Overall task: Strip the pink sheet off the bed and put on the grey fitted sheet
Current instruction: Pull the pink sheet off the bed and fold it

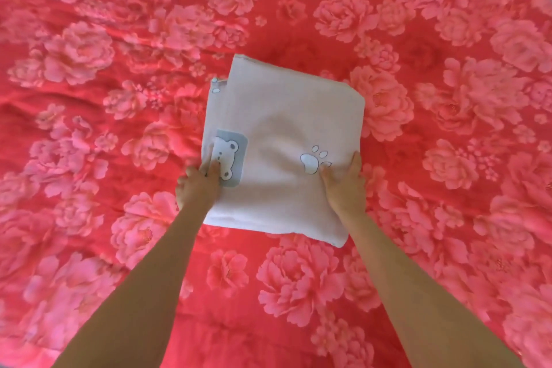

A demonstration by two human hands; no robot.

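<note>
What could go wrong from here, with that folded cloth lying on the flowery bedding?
1. The folded sheet lies on the pink floral sheet, which is still spread out underneath it. Stripping that now would probably drag the bundle along.
2. The left hand grips only one edge and the right hand rests flat, so lifting might let the layers slide open. One corner already pokes out.

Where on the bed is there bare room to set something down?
The pink floral sheet lies bare left, right and beyond the folded pale sheet. Crowded only on its near side, where the left hand and right hand rest.
</note>
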